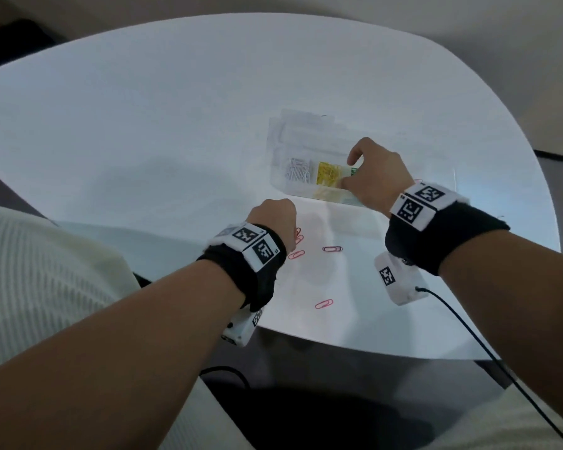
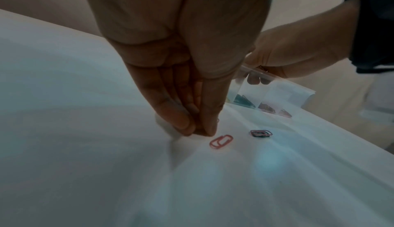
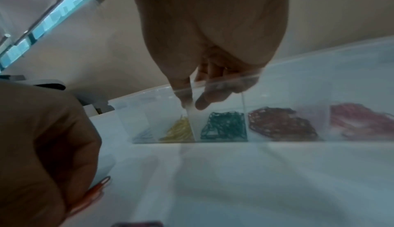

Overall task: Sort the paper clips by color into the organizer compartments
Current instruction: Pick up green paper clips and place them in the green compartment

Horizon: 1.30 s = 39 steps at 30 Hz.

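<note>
My left hand (image 1: 283, 222) (image 2: 200, 133) stands fingers-down on the white table, thumb and fingertips pinched together at a pink paper clip (image 3: 100, 186) that is mostly hidden under them. Beside it lie more pink clips (image 1: 297, 254) (image 2: 220, 141) and a darker one (image 1: 333, 248) (image 2: 261, 133). My right hand (image 1: 346, 172) (image 3: 193, 104) reaches into the clear organizer (image 1: 273, 151) (image 3: 319, 85), thumb and finger either side of the divider between the yellow clips (image 3: 179, 129) and the green clips (image 3: 224, 126). Whether it holds anything is hidden.
Further compartments hold white clips (image 1: 298, 172), dark red clips (image 3: 281, 124) and pink-red clips (image 3: 362, 121). One pink clip (image 1: 324, 304) lies near the table's front edge. A black cable (image 1: 468, 329) trails from my right wrist.
</note>
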Each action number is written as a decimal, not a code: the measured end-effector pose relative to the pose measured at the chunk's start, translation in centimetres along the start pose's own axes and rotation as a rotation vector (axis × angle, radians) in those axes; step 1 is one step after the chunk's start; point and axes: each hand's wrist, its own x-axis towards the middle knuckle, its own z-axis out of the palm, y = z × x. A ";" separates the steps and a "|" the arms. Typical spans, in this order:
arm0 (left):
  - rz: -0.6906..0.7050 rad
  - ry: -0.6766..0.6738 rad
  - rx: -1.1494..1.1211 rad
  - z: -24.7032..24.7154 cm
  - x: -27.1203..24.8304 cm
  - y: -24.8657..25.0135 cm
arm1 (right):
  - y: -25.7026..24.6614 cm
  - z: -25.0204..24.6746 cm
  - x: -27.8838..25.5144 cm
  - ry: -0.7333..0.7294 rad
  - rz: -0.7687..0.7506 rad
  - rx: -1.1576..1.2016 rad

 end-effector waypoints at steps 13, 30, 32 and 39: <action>-0.348 0.222 -0.908 -3.3 0.2 0.3 | 2.9 0.6 -3.4 0.215 -0.065 0.329; -0.205 0.184 -0.973 -2.4 -0.1 0.5 | 4.4 1.7 -4.9 0.221 -0.179 0.363; -0.206 0.179 -0.958 -2.3 -0.2 0.5 | 4.5 1.8 -5.0 0.227 -0.177 0.361; -0.212 0.170 -0.942 -2.4 -0.4 0.7 | 4.7 1.9 -5.0 0.223 -0.184 0.371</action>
